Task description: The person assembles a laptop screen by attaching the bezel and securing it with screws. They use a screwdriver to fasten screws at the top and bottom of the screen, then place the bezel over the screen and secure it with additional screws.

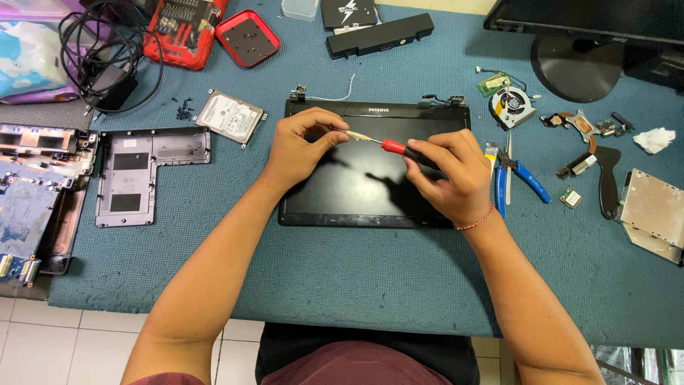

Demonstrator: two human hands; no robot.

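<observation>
A: From the head camera, where is the screwdriver (399, 148)?

B: In the right hand (449, 175) — the fingers are clenched around its dark handle, the red collar poking out to that hand's left. The thin shaft runs on leftward to the left hand (303, 146), whose thumb and forefinger pinch a small pale piece at the tip. I cannot tell what that piece is.

A: And what lies under the hands?

B: A detached laptop screen panel (356, 192), black, flat on the blue table mat (356, 278). Both hands hover over its upper half; whether either touches it I cannot tell.

A: What sits beside the right hand?

B: Just to its right, one pair of blue-handled pliers (516, 175). Further right and up, one small cooling fan (511, 105), then a few loose metal brackets and boards, and one silver drive caddy (652, 214) well out at the edge.

A: And off the left hand?

B: Up and to its left, one hard drive (229, 116), with a little heap of black screws (184, 110) just beyond it. Further left, one black bottom cover (142, 171), then an opened laptop base (32, 199) at the mat's edge.

A: Anything beyond the hands?

B: One long black battery (381, 34), one red case (247, 38), one red bit set (182, 28) and a monitor stand (577, 68) — all well apart from the hands.
</observation>
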